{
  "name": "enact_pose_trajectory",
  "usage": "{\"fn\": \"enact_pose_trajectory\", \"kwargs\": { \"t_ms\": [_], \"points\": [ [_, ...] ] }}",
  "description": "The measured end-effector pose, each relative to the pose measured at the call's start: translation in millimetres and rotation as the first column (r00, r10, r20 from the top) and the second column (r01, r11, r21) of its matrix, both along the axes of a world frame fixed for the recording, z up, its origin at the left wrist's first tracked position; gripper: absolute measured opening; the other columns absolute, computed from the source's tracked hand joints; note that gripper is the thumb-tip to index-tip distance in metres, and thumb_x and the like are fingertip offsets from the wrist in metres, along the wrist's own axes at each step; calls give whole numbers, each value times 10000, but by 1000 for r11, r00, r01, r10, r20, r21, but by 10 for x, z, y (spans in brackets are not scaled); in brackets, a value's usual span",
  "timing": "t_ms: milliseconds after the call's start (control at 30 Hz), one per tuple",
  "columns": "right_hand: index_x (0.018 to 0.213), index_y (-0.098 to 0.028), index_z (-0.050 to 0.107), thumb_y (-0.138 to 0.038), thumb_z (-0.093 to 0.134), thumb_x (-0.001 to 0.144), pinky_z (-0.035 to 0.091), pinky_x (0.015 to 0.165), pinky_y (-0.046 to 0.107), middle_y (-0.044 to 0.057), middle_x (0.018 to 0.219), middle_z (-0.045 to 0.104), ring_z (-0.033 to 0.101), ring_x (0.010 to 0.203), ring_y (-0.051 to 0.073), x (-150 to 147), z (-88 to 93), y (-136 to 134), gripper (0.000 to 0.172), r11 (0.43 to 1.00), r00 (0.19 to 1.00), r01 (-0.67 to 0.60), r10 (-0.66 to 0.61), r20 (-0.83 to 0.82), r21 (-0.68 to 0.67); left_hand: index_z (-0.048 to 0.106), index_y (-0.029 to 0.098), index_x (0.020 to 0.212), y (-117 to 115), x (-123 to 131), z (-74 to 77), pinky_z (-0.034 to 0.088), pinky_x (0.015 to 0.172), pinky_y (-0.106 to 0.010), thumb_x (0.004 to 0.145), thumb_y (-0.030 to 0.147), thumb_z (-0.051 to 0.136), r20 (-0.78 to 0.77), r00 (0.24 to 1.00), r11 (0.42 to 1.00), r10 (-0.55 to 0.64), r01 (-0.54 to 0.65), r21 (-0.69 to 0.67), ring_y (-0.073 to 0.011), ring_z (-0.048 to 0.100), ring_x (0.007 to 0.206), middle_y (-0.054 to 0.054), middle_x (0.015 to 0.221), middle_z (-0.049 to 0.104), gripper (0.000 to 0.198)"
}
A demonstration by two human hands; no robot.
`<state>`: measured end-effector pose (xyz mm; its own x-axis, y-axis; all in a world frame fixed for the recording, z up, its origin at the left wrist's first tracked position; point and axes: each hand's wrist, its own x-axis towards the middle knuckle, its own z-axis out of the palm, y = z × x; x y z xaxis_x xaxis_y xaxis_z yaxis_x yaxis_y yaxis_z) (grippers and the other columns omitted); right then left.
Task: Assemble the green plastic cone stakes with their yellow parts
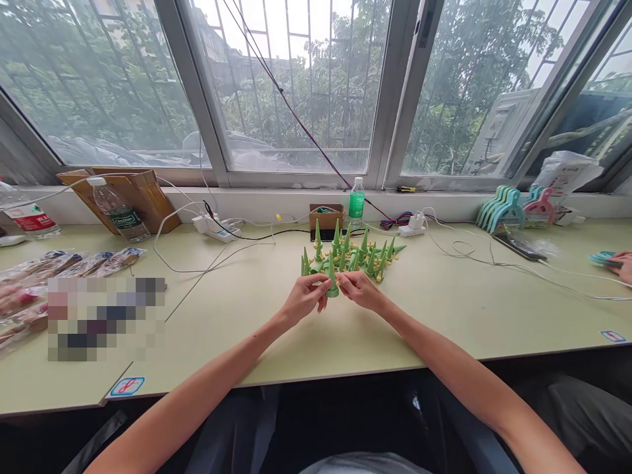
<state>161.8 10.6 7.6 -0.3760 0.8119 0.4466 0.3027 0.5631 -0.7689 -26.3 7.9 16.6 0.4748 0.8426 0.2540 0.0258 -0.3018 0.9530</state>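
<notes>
My left hand [312,292] grips the left side of a green cone-shaped piece [332,280], which stands upright with its round base at the bottom. On the cone's other side, the fingers of my right hand [356,288] are pinched together close against it; what they hold, if anything, is too small to make out. Just beyond both hands, several similar green cones [364,247] with small yellow parts stand in a cluster on the pale table [276,352].
Behind the cluster are a small cardboard box [326,216] and a green-labelled bottle [356,201]. White cables and power strips [217,227] run along the back. Wrapped items [74,265] lie left. At right are hangers [501,209], a phone [519,247] and another person's hand [623,266].
</notes>
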Motion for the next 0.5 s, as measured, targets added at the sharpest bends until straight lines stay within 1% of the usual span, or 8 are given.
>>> {"fn": "enact_pose_trajectory", "kwargs": {
  "t_ms": [167, 267, 333, 400, 500],
  "points": [
    [606, -178, 450, -494, 352, 982, 318, 515, 226, -17, 543, 458, 397, 495, 91, -5, -3, -14, 500, 995, 998, 42, -47, 47, 94, 611, 121, 800, 15, -14, -20, 375, 418, -211, 869, 494, 608, 53, 997, 993, -57, 62, -99, -82, 489, 424, 13, 517, 532, 379],
    [615, -181, 442, -479, 364, 981, 309, 517, 236, -13, 561, 463, 386, 504, 95, -6, -19, -7, 479, 982, 995, 57, -71, 76, 181, 595, 124, 787, 24, -5, -35, 390, 418, -209, 835, 513, 643, 107, 991, 977, -76, 95, -188, -80, 494, 458, 21, 564, 508, 395],
    [613, -187, 420, -468, 368, 981, 302, 517, 240, -15, 565, 450, 369, 507, 96, -2, -29, -1, 467, 973, 992, 65, -88, 92, 223, 586, 129, 808, 22, 1, -33, 387, 412, -205, 814, 512, 669, 137, 988, 969, -71, 101, -225, -77, 495, 465, 29, 591, 498, 392],
    [609, -193, 393, -453, 369, 982, 294, 516, 242, -22, 559, 423, 346, 506, 96, 2, -38, 6, 455, 966, 989, 72, -101, 105, 250, 575, 138, 854, 17, 7, -27, 386, 408, -205, 800, 505, 688, 160, 985, 967, -56, 93, -236, -78, 498, 463, 35, 606, 500, 387],
    [607, -197, 357, -425, 374, 983, 277, 515, 242, -33, 552, 380, 313, 503, 94, -2, -54, 15, 440, 955, 986, 90, -125, 110, 282, 560, 150, 916, 17, 15, -27, 387, 407, -210, 801, 502, 689, 163, 986, 973, -36, 71, -217, -81, 496, 449, 38, 605, 516, 392]
  ]
}}
